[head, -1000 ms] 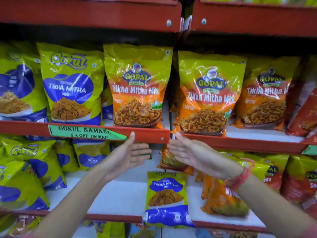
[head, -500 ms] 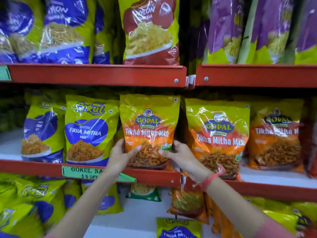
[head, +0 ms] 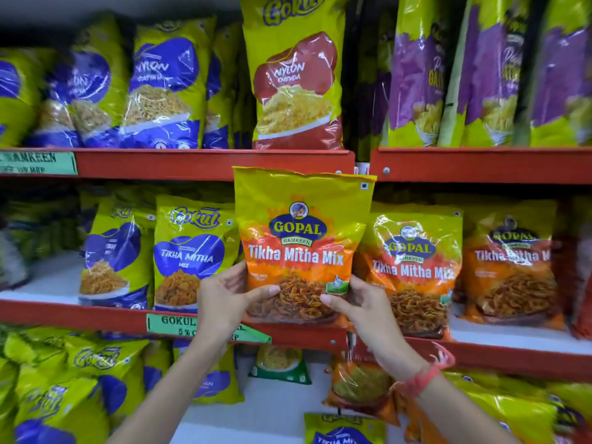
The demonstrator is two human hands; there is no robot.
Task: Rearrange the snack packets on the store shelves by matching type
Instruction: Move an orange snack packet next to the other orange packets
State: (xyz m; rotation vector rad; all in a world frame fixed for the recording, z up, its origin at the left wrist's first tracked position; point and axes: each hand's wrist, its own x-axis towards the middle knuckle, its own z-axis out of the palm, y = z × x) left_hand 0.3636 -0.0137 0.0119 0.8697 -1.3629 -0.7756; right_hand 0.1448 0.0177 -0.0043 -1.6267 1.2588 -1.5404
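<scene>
A yellow-and-orange Gopal Tikha Mitha Mix packet [head: 301, 238] is held upright in front of the middle shelf, its top overlapping the red shelf edge above. My left hand [head: 224, 296] grips its lower left side. My right hand [head: 358, 304] grips its lower right side. To its right, two more Gopal Tikha Mitha Mix packets [head: 413, 270] stand on the middle shelf. To its left stand green-and-blue Gokul Tikha Mitha packets [head: 189, 251].
The top shelf carries Gokul Nylon packets in blue [head: 163, 88], one red Nylon Chevda packet [head: 298, 81] and purple packets [head: 416, 75]. The red middle shelf edge [head: 64, 315] bears a green price label [head: 179, 325]. The bottom shelf holds mixed green, blue and orange packets [head: 358, 386].
Both hands rose from under the shelf edge, closed on the Gopal packet and lifted it off the shelf toward me. The camera tilted upward, bringing the top shelf into view.
</scene>
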